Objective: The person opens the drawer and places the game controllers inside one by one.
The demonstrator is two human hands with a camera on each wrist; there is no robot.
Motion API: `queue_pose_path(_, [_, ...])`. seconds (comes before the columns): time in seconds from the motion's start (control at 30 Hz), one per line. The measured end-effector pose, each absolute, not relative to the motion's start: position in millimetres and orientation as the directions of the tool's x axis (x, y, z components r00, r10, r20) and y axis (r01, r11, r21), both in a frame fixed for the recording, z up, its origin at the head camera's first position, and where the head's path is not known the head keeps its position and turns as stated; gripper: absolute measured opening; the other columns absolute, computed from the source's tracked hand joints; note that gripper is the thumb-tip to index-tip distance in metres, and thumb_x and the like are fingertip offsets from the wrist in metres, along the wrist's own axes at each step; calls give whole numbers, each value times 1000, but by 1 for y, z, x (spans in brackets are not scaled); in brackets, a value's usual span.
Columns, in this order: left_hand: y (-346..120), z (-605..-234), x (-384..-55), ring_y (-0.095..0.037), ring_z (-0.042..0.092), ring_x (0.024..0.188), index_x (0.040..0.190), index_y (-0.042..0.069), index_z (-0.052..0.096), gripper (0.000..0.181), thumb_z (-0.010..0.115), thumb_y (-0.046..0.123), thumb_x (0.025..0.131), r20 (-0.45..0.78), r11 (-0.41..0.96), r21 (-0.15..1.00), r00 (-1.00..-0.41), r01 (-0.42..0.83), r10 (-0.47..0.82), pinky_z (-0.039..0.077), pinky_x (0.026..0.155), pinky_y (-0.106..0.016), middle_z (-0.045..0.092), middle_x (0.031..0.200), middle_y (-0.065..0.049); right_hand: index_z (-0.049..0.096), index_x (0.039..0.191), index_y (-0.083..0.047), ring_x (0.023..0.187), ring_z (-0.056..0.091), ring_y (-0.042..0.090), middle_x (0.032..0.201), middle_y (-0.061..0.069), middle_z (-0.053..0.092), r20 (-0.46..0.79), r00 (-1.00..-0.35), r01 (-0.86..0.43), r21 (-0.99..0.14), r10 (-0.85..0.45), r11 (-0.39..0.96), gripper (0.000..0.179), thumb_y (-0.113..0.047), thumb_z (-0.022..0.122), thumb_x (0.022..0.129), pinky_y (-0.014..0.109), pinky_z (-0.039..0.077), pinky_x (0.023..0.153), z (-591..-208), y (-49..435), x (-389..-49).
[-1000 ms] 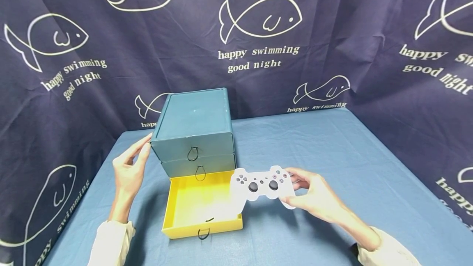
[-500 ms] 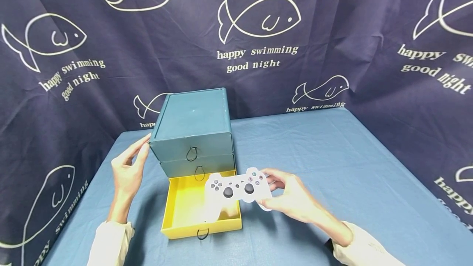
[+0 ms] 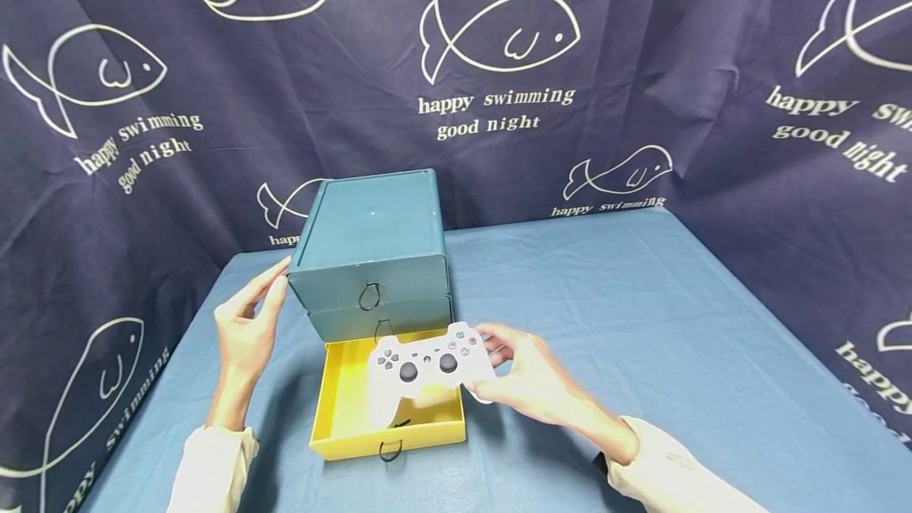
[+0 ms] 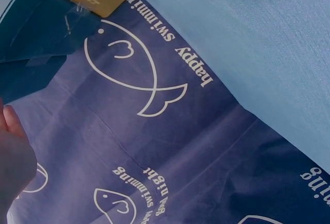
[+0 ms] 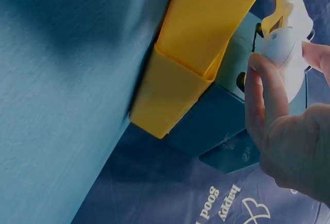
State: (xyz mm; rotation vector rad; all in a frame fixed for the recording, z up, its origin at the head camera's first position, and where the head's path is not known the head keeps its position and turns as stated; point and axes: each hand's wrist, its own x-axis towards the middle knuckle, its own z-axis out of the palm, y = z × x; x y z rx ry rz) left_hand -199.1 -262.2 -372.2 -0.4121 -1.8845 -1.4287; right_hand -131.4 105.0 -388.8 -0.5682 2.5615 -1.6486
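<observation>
In the head view, a white game controller (image 3: 427, 370) hangs tilted over the pulled-out yellow drawer (image 3: 388, 446), its left grip lower. My right hand (image 3: 527, 378) pinches the controller's right grip between thumb and fingers; the right wrist view shows that pinch on the white controller (image 5: 281, 46) too. A teal drawer unit (image 3: 370, 220) stands behind, its two upper drawers closed. The fingertips of my left hand (image 3: 245, 331) touch the unit's front left corner, fingers mostly straight. Only part of the left hand (image 4: 15, 162) shows in the left wrist view.
Black loop handles (image 3: 370, 297) hang on the drawer fronts. Blue cloth (image 3: 570, 283) covers the table. A dark curtain (image 3: 499, 172) printed with fish and words stands behind and along both sides.
My right hand has carried the controller leftward, from the drawer's right side to above the yellow drawer. The left hand and the drawer unit stay in place.
</observation>
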Motion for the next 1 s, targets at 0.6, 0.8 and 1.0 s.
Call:
queue_pose_path(0.6, [-262, -372, -199, -8, 70, 106, 126, -7, 71, 30, 63, -10, 97, 727, 310, 679, -669, 666, -157, 48, 98, -22, 75, 119, -1, 65, 128, -2, 86, 66, 15, 99, 0, 68, 183, -914, -325, -863, -361, 387, 60, -11, 82, 72, 29, 53, 72, -395, 81, -139])
queue_pose_path(0.8, [-262, -375, -201, -5, 70, 105, 125, -11, 69, 31, 62, -13, 95, 740, 313, 666, -654, 678, -158, 47, 97, -19, 75, 117, 3, 66, 127, -4, 85, 63, 15, 98, 1, 67, 176, -912, -329, -854, -372, 404, 59, -9, 82, 70, 30, 53, 71, -394, 75, -139])
queue_pose_path(1.0, [-261, -374, -200, -5, 70, 105, 125, -10, 69, 31, 62, -13, 95, 737, 323, 668, -657, 671, -158, 47, 97, -19, 75, 117, 3, 67, 125, -6, 85, 63, 14, 97, 0, 67, 174, -902, -345, -839, -394, 420, 57, -10, 81, 71, 31, 54, 71, -392, 68, -139])
